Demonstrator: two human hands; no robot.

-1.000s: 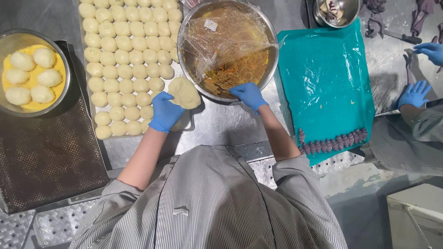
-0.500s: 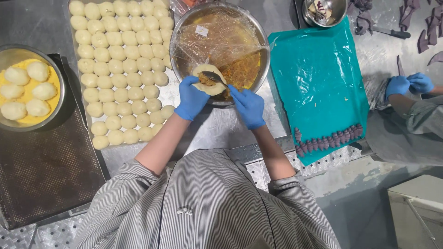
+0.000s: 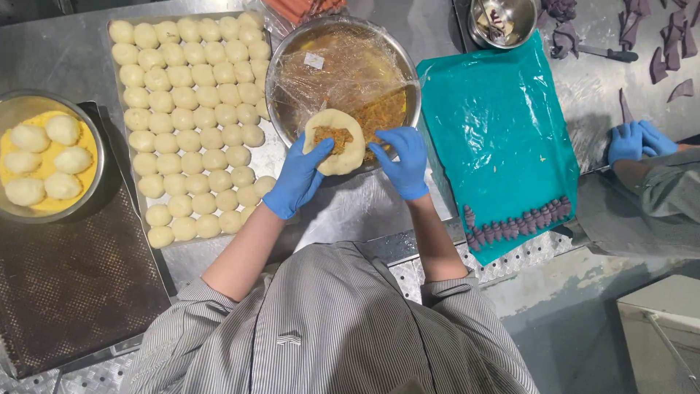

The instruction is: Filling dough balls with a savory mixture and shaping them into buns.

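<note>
left hand [image 3: 297, 179] cups a filled dough round [image 3: 334, 141], fingers curled; right hand [image 3: 403, 162] spread open beside it.

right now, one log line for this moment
left hand: holds dough disc with filling | right hand: at filling bowl rim | tray of dough balls: left of bowl

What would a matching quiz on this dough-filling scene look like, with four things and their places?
Things:
1. flattened dough disc
2. teal sheet
3. dough balls
4. yellow-lined bowl

Places:
A. far left, holding larger dough lumps
B. in rows on the tray beside the big wrapped filling bowl
C. in the left hand, with filling on top
D. past the right hand, with small purple pieces along its near edge

Pairs: 1-C, 2-D, 3-B, 4-A
</note>
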